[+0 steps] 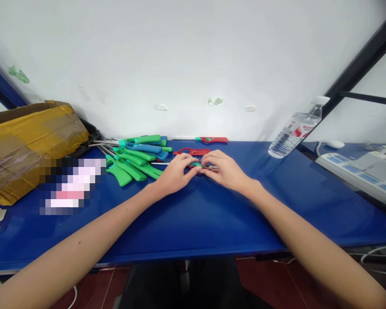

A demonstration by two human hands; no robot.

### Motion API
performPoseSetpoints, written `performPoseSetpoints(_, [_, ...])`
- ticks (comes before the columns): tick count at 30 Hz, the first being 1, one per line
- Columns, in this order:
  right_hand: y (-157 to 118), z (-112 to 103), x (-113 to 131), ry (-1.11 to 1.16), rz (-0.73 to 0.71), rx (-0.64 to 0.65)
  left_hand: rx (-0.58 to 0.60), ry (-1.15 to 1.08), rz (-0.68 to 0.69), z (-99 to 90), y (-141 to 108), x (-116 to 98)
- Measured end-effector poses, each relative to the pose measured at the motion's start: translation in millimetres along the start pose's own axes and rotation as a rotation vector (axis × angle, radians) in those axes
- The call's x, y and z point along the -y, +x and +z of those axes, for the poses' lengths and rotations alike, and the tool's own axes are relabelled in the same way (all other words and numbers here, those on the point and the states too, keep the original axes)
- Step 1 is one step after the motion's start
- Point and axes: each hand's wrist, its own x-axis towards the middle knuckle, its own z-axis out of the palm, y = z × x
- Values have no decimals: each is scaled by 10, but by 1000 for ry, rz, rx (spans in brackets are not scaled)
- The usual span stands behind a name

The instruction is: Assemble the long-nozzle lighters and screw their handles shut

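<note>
Both hands meet over the middle of the blue table. My left hand [177, 172] pinches a long-nosed utility lighter near its green collar, with the lighter's metal tube [159, 163] sticking out to the left. At the lighter's other end, my right hand [225, 170] has its fingers closed around the red handle part, where some metal inner pieces show. The fingers cover most of this lighter. Just beyond the fingertips lies a red handle shell [197, 152]. Behind that, a whole red lighter [215, 140] rests by the wall, its tube pointing left.
Left of my hands is a pile of green lighters [133, 159] with some blue lighters [148, 147]. A taped cardboard box [35, 146] and a blurred-out patch sit farther left. A tilted water bottle [294, 131] and a white power strip [357, 174] are at right.
</note>
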Motion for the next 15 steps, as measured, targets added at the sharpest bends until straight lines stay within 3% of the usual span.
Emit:
performPoseSetpoints(5, [-3, -16, -12, -8, 15, -28, -15, 179, 206, -37, -23, 63])
performPoseSetpoints(15, [-7, 1, -22, 7, -52, 74, -10, 246, 309, -36, -9, 98])
